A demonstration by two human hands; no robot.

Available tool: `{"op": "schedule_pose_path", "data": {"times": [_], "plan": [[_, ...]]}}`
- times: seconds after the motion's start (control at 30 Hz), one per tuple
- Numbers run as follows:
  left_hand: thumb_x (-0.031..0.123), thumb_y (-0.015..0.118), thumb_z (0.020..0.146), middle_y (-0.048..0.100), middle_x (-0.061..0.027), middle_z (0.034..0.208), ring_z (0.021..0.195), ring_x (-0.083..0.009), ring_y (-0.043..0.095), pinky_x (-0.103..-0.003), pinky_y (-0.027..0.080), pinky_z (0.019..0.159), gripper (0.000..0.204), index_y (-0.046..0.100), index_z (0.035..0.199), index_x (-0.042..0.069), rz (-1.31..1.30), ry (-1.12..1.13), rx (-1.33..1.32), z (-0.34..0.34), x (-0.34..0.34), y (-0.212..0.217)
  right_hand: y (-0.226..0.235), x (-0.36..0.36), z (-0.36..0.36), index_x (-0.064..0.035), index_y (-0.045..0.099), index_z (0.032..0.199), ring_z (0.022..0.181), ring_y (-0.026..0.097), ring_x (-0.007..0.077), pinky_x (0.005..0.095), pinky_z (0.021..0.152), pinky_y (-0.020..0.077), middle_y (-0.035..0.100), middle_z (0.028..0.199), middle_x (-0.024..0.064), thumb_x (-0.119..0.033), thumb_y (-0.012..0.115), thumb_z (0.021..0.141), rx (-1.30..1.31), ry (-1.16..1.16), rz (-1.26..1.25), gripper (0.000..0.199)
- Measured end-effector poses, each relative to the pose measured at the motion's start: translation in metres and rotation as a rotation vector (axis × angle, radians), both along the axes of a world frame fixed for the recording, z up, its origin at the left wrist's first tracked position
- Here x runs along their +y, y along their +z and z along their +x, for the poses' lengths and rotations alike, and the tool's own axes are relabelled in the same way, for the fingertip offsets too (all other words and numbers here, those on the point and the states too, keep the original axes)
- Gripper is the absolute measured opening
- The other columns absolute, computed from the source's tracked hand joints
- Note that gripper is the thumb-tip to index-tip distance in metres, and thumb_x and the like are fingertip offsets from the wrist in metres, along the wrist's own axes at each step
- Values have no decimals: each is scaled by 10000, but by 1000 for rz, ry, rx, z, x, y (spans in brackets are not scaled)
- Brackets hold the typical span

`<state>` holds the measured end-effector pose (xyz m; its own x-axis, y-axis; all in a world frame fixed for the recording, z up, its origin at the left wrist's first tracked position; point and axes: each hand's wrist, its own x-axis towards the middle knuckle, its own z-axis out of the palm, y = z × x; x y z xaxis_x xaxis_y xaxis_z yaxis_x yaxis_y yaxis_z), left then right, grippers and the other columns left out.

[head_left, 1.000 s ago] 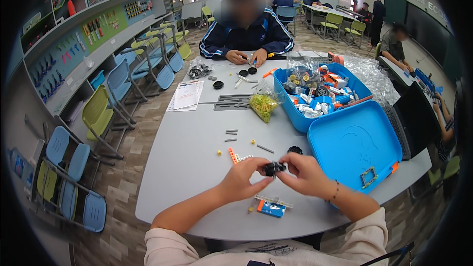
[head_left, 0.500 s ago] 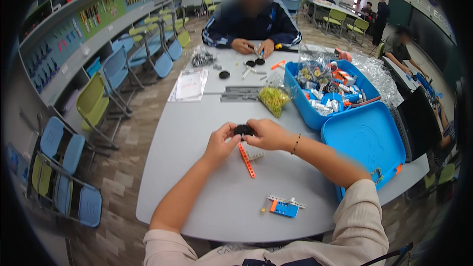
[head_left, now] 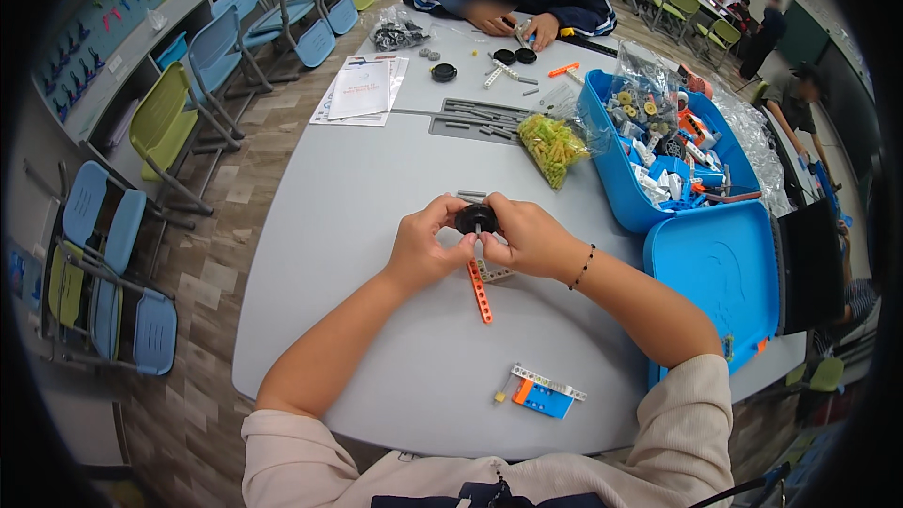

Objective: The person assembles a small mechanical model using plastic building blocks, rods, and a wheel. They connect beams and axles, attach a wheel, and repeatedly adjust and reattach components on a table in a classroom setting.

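Between the fingertips of both hands is a small black wheel (head_left: 476,217) with a short grey axle (head_left: 479,230) sticking out of its middle toward me. My left hand (head_left: 425,245) pinches its left side, and my right hand (head_left: 529,238) grips the right side. Just below the fingers is an orange beam with holes (head_left: 481,297), beside a pale angled beam (head_left: 496,273); my hands partly cover both. Closer to me lies a small build of blue, orange and white pieces (head_left: 546,397). Grey axles (head_left: 472,195) lie just beyond my fingers.
A blue bin of mixed parts (head_left: 616,183) stands at the right, its blue lid (head_left: 710,273) nearer me. Beyond my hands are a bag of yellow-green pieces (head_left: 553,149), a grey axle tray (head_left: 451,127) and papers (head_left: 362,89). Another person's hands (head_left: 541,30) work across the table.
The view has tilted down and shifted. My hands have turned the black wheel, and its grey axle now shows pointing toward me. Both hands still hold it.
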<state>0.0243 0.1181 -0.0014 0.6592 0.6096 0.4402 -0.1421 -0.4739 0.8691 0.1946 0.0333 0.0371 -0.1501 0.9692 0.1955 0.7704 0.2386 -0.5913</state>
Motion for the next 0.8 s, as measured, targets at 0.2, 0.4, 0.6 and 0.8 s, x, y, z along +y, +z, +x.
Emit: {"op": "schedule_pose_path", "data": {"times": [0.2,0.4,0.6,0.8], "plan": [[36,621,770,630,-34,789,734,-99,607,-374,345,1057,172,537,915,-3,-5,72,62,0,-7,2,-7,2,-7,10,445,864,597,592,358,403,555,474,583,676,203,-215,578,806,95,-40,18,268],[76,652,752,641,-71,744,710,-115,625,-259,502,704,163,557,861,0,-67,103,10,5,-6,2,-8,0,-11,7,470,830,570,588,351,404,537,471,571,625,188,-199,581,803,155,-119,10,236],[61,605,786,639,-71,831,747,-138,629,-278,520,710,174,547,934,-8,-392,-63,-84,2,-4,8,3,0,-5,-4,519,892,499,530,250,338,482,404,521,555,111,-207,594,817,248,-85,13,229],[121,509,821,603,-116,1004,844,-164,602,-309,529,694,252,508,1035,-11,-824,-342,-195,-4,11,11,17,-5,8,-62,525,1108,519,520,242,355,499,392,516,579,69,-217,593,837,91,14,56,320]]}}
